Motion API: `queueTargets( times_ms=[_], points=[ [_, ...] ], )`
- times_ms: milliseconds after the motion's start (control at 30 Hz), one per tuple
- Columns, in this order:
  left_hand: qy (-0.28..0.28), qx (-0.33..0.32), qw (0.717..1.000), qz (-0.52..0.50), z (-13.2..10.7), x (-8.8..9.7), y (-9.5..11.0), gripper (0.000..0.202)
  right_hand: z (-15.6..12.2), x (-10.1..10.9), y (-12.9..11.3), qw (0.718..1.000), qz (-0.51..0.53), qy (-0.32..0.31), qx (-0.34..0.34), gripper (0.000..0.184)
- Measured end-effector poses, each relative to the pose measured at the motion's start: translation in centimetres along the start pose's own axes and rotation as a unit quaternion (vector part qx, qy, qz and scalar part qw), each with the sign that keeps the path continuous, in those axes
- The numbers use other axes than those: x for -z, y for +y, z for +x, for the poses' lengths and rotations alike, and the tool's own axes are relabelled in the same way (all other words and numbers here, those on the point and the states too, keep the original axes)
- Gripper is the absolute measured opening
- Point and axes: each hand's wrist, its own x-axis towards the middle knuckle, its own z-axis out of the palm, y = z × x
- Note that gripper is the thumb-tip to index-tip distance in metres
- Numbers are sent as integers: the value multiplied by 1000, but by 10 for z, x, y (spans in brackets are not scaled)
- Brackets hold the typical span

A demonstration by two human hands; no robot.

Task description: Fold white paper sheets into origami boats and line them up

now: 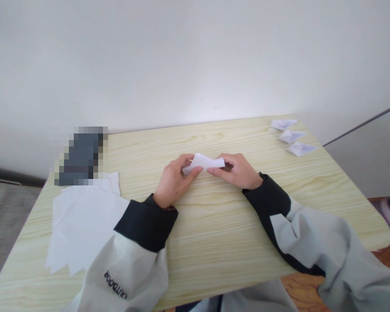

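A small folded white paper (202, 161) is held between my two hands over the middle of the wooden table. My left hand (175, 180) pinches its left part, thumb in front and fingers behind. At the right end, my right hand (238, 170) grips it the same way, with the thumb along the lower edge. The paper has a raised point left of centre and a flat strip sticking out to the right. My fingertips behind it are partly hidden.
Three folded paper boats (300, 149) stand in a row at the table's far right corner. Loose white sheets (87, 221) lie at the left, partly under my left sleeve. Beyond them is a dark pixelated object (81, 156). A white wall (195, 65) rises behind the table (214, 242).
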Motion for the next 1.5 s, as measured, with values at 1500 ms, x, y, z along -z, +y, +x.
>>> queueTargets(
  times_ms=[1500],
  points=[
    [-35, -63, 997, 22, -1, 17, -1, 33, 0, 9, 8, 995, 76, -30, -61, 36]
  ],
)
